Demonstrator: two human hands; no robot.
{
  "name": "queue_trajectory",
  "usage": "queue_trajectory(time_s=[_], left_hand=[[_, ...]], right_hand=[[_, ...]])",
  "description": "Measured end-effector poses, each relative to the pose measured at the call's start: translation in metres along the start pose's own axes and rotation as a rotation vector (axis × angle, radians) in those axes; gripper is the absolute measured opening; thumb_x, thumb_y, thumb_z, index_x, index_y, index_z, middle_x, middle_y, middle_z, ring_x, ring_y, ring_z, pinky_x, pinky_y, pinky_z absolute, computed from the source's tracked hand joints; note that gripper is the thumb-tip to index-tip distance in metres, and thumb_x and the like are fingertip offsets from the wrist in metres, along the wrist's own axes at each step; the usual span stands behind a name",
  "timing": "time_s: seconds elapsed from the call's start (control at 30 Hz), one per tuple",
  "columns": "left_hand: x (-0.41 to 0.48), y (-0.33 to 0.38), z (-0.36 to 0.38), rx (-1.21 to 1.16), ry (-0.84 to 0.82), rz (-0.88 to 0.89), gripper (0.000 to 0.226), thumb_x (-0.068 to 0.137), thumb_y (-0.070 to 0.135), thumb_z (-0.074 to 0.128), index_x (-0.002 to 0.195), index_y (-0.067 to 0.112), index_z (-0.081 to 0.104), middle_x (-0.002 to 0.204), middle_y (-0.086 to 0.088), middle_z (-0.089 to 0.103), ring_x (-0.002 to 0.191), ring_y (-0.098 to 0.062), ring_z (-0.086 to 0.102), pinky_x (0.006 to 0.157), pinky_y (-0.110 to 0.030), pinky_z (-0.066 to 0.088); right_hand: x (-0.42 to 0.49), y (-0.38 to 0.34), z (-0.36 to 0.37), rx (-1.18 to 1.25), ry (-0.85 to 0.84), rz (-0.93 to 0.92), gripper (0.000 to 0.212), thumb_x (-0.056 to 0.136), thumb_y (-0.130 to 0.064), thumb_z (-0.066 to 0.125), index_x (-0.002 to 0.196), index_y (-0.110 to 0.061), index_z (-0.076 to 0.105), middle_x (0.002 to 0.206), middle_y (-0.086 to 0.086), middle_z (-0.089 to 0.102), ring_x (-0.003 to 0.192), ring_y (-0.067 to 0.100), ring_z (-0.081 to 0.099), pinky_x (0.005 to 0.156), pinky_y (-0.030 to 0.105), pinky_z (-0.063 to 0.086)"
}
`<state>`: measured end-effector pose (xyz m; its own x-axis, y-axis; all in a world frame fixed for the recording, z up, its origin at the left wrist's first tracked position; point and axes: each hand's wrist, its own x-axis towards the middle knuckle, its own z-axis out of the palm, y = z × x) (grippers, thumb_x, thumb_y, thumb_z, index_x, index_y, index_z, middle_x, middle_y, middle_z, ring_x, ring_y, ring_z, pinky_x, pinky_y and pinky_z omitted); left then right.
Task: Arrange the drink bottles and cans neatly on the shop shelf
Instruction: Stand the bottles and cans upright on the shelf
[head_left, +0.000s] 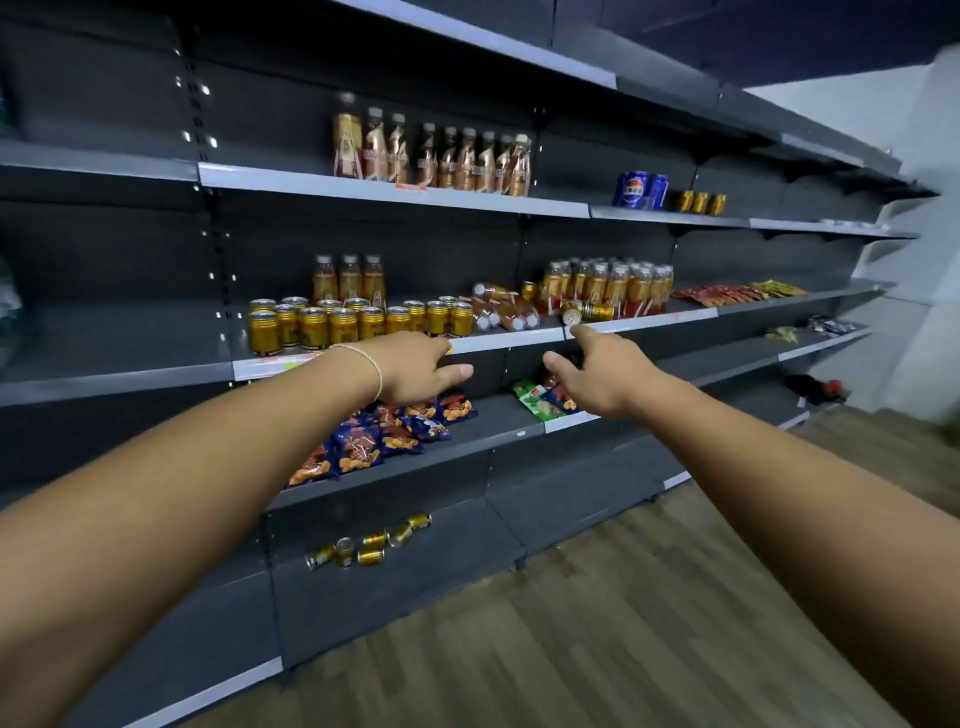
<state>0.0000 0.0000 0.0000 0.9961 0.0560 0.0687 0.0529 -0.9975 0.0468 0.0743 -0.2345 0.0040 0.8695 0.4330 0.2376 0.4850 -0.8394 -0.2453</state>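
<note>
Fingers (584, 332) of both hands empty, L fingertips hidden; fallen can (589, 310) blurred

We see gold cans (332, 325) above our left hand (415, 371); blue cans (640, 190) high above our right hand (597, 376); dark grey shelves (395, 189); brown striped floor (597, 623).

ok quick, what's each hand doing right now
Left hand: open, empty, reaching toward the gold cans.
Right hand: open, empty, index finger pointing at the shelf.
</note>
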Motion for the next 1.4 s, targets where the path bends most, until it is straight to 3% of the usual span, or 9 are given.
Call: queue_trajectory(time_s=[0.3, 0.47, 0.7, 0.87, 0.97, 1.07, 1.23, 1.4], left_hand=[[0.129, -0.037, 0.031, 0.064, -0.074, -0.041, 0.074, 0.098, 0.064, 0.025, 0.153, 0.015, 0.026, 0.154, -0.01, 0.037, 0.138, -0.029, 0.038, 0.112, -0.041, 0.033], [0.22, -0.055, 0.029, 0.102, -0.066, -0.085, 0.068, 0.098, 0.064, 0.027, 0.141, 0.014, 0.043, 0.144, -0.012, 0.047, 0.128, -0.031, 0.047, 0.103, -0.041, 0.04], [0.339, -0.075, 0.003, 0.073, 0.06, -0.13, 0.07, 0.099, 0.062, 0.027, 0.146, 0.011, 0.037, 0.146, -0.014, 0.045, 0.132, -0.031, 0.044, 0.108, -0.043, 0.038], [0.398, -0.104, 0.025, 0.101, 0.015, -0.134, 0.052, 0.102, 0.045, 0.038, 0.141, 0.012, 0.04, 0.139, -0.014, 0.05, 0.125, -0.031, 0.048, 0.104, -0.045, 0.042], [0.428, -0.124, 0.048, 0.115, -0.019, -0.159, 0.054, 0.101, 0.044, 0.041, 0.143, 0.012, 0.039, 0.142, -0.014, 0.048, 0.128, -0.032, 0.046, 0.105, -0.046, 0.041], [0.46, -0.141, 0.072, 0.115, -0.039, -0.157, 0.055, 0.1, 0.047, 0.043, 0.143, 0.012, 0.041, 0.142, -0.015, 0.048, 0.128, -0.032, 0.046, 0.105, -0.046, 0.04], [0.52, -0.164, 0.095, 0.078, -0.041, -0.146, 0.048, 0.097, 0.049, 0.045, 0.13, 0.016, 0.052, 0.132, -0.011, 0.057, 0.116, -0.03, 0.055, 0.098, -0.045, 0.047], [0.577, -0.176, 0.095, 0.067, -0.018, -0.11, 0.041, 0.094, 0.051, 0.049, 0.115, 0.019, 0.062, 0.116, -0.007, 0.061, 0.098, -0.026, 0.061, 0.088, -0.043, 0.052]], right_hand=[[0.132, 0.039, 0.055, -0.003, -0.061, 0.0, 0.074, 0.1, -0.056, 0.041, 0.156, -0.012, 0.023, 0.146, 0.018, 0.049, 0.136, 0.038, 0.041, 0.107, 0.044, 0.041], [0.231, 0.065, 0.071, -0.003, -0.065, -0.081, 0.069, 0.101, -0.054, 0.042, 0.153, -0.011, 0.028, 0.149, 0.018, 0.045, 0.133, 0.038, 0.045, 0.105, 0.042, 0.043], [0.361, 0.08, 0.073, 0.014, -0.044, -0.174, 0.068, 0.1, -0.054, 0.044, 0.152, -0.011, 0.032, 0.145, 0.017, 0.051, 0.13, 0.037, 0.05, 0.103, 0.04, 0.044], [0.43, 0.084, 0.106, 0.086, -0.086, -0.196, 0.066, 0.1, -0.053, 0.045, 0.152, -0.014, 0.034, 0.145, 0.016, 0.051, 0.13, 0.037, 0.049, 0.102, 0.038, 0.042], [0.462, 0.087, 0.136, 0.117, -0.136, -0.193, 0.07, 0.1, -0.055, 0.045, 0.154, -0.013, 0.03, 0.153, 0.014, 0.043, 0.137, 0.036, 0.043, 0.106, 0.037, 0.038], [0.491, 0.091, 0.167, 0.116, -0.182, -0.165, 0.066, 0.099, -0.055, 0.046, 0.15, -0.013, 0.037, 0.146, 0.016, 0.051, 0.131, 0.036, 0.048, 0.098, 0.035, 0.041], [0.547, 0.089, 0.188, 0.084, -0.216, -0.161, 0.057, 0.1, -0.05, 0.048, 0.143, -0.013, 0.044, 0.134, 0.016, 0.059, 0.122, 0.035, 0.054, 0.096, 0.036, 0.043], [0.603, 0.077, 0.183, 0.123, -0.19, -0.134, 0.063, 0.1, -0.045, 0.052, 0.153, -0.017, 0.033, 0.137, 0.014, 0.058, 0.123, 0.032, 0.056, 0.097, 0.034, 0.046]])
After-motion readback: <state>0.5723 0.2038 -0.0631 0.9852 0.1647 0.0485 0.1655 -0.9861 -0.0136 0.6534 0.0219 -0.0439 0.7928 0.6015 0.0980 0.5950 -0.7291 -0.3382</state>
